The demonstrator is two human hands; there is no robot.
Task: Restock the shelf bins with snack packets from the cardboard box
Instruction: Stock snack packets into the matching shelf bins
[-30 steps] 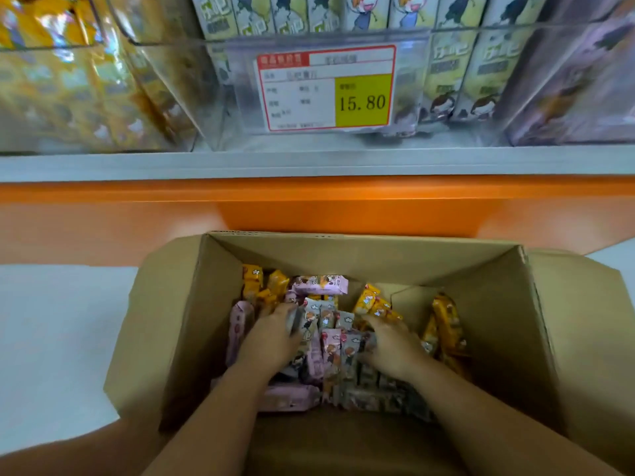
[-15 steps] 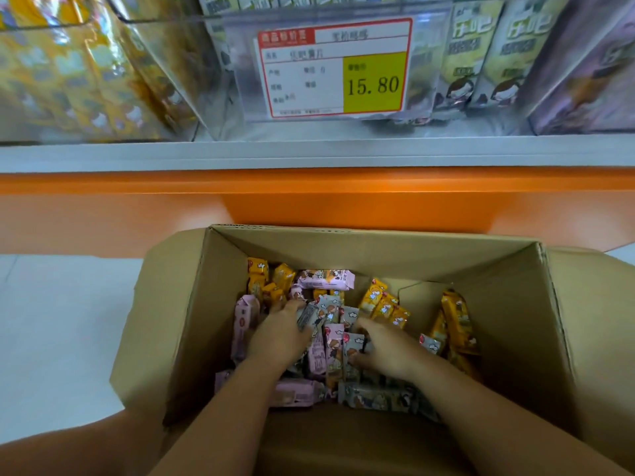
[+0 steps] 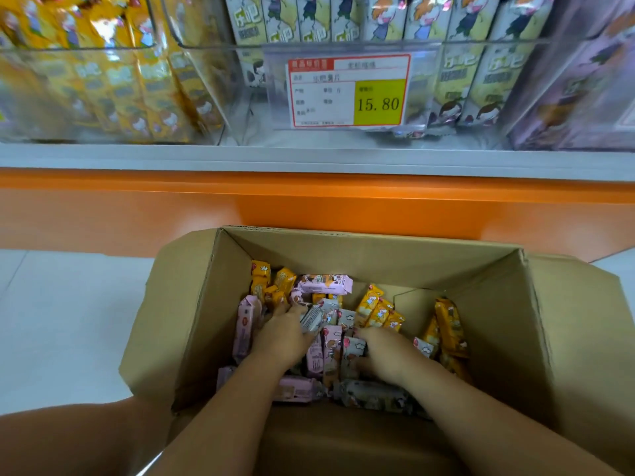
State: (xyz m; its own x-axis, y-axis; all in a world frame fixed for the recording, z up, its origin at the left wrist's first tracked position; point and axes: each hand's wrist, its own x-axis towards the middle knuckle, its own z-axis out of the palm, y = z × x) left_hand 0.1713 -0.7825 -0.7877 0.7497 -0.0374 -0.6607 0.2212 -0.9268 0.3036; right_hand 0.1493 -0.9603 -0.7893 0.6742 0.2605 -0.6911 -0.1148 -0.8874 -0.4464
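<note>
Snack packets (image 3: 378, 310) are filling the cardboard box (image 3: 343, 255); left hand (image 3: 285, 334) and right hand (image 3: 388, 355) are each gripping grey ones

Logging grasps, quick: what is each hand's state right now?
Left hand: grips a grey packet.
Right hand: fingers curled round packets in the box.

Cardboard box (image 3: 360, 259) sits on floor (image 3: 68, 321), in front of shelf (image 3: 309, 159). Snack packets (image 3: 324, 283) lie in box. Left hand (image 3: 285, 338) and right hand (image 3: 388, 359) are side by side among them. Bins (image 3: 247, 97) stand in a row on shelf; price tag (image 3: 348, 92) is on middle bin's front.
</note>
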